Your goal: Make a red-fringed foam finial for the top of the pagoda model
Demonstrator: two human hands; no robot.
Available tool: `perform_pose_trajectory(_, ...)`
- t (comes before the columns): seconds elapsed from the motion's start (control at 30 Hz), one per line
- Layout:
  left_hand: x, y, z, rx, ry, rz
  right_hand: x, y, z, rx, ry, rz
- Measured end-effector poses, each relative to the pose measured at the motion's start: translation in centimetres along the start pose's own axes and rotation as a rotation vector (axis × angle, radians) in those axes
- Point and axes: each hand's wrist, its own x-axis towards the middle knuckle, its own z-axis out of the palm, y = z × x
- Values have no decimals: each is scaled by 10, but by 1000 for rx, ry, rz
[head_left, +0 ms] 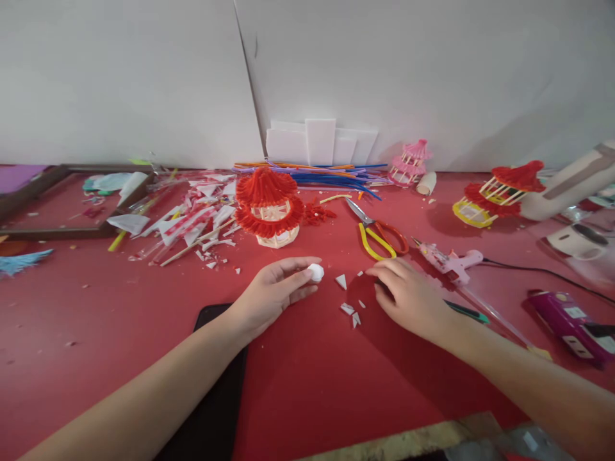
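My left hand point(283, 291) pinches a small white many-sided piece point(316, 273) between thumb and fingers, just above the red table point(307, 384). To its right, my right hand point(408, 294) rests low over the table with curled fingers, its fingertips beside a tiny white scrap point(360, 273); whether they hold anything is hidden. Between the hands lie a white triangular scrap point(341, 282) and several smaller offcuts point(348, 309). Behind my left hand stands a red fuzzy two-tiered pavilion model point(269, 208) with pale posts.
Scissors point(379, 234) and a pink glue gun point(449, 261) lie behind my right hand. Farther back are blue stems point(331, 176), white boards point(320, 142), a pink model point(410, 163) and a tilted red-yellow model point(500, 192). A scrap pile point(192, 214) spreads left; a purple device point(571, 323) sits right.
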Motion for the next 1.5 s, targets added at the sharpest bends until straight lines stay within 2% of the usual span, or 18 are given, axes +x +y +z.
perform_pose_trajectory(0.17, 0, -3, -2, 41, -5, 57, 4, -9, -2, 34, 7, -49)
perform_pose_trajectory(0.33, -1, -4, -2, 33, 30, 86, -2, -16, -3, -138, 3, 121)
perform_pose_trajectory(0.4, 0, -3, -2, 32, 44, 99, -4, -17, 0, -168, -18, 140)
perform_pose_trajectory(0.57, 0, -1, 0, 5, 48, 121, -3, -19, 9, -113, -27, 77)
perform_pose_trajectory(0.8, -1, -2, 0, -7, 57, 119, 4, -29, 5, 127, -56, -140)
perform_pose_trajectory(0.93, 0, -2, -1, -26, 53, 123, -4, -40, 2, 224, 4, -78)
perform_pose_trajectory(1.07, 2, -2, -2, -78, 50, 147, -9, -50, 8, 176, -73, -60)
perform_pose_trajectory(1.2, -3, -5, 1, -119, 53, 172, 3, -54, 23, 186, -127, -94)
perform_pose_trajectory(1.33, -19, -12, 14, -100, -66, 159, 28, -54, 38, 317, -94, -118)
perform_pose_trajectory(1.5, -36, -8, 22, 25, -325, 56, 57, -60, 52, 382, -121, -206)
